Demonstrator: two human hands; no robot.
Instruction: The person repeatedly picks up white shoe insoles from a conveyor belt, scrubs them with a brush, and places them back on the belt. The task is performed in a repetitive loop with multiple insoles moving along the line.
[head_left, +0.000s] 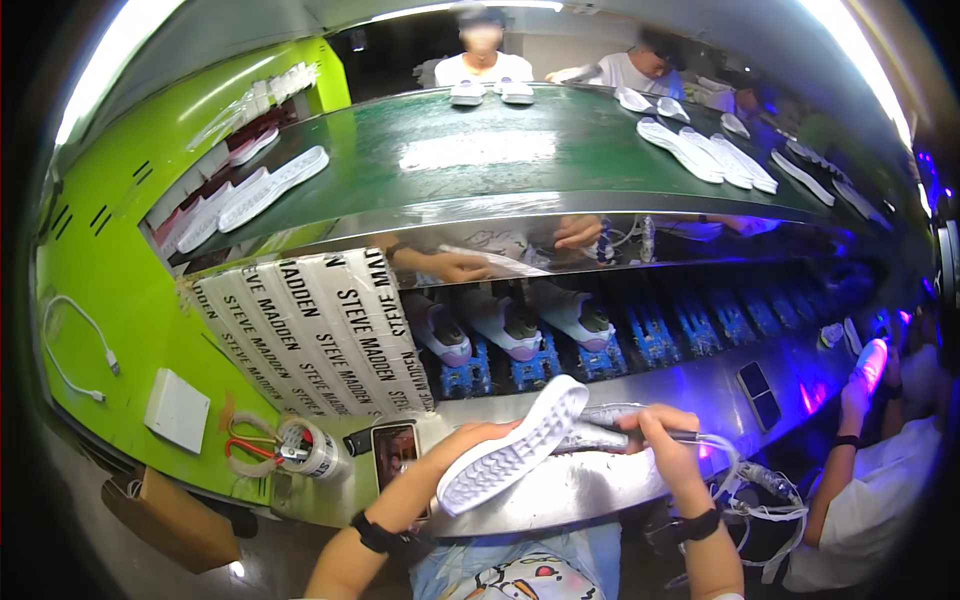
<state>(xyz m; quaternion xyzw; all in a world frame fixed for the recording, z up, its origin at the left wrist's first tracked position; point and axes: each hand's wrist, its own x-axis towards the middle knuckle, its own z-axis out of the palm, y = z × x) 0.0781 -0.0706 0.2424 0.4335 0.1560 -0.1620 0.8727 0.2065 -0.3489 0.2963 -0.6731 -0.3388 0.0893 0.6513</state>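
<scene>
A white shoe sole (pixel 505 455), its ridged, patterned side showing, is tilted over the metal bench edge. My left hand (pixel 470 440) is closed on it; the sole hides part of the fingers. My right hand (pixel 665 432) has its fingers wrapped round the dark handle of a silver, foil-covered hand tool (pixel 595 438). A pale cable (pixel 722 448) runs from the tool to the right. The tool's front end lies close behind the sole; whether they touch I cannot tell. Both wrists wear black bands.
Shoes (pixel 515 335) ride on blue holders (pixel 655 340) beyond the bench. White soles (pixel 700 155) lie on the green belt (pixel 420 130). A taped carton (pixel 310 330), scissors in a roll-like cup (pixel 312 450) and a phone (pixel 395 450) stand left. A co-worker (pixel 870 480) holds a lit shoe right.
</scene>
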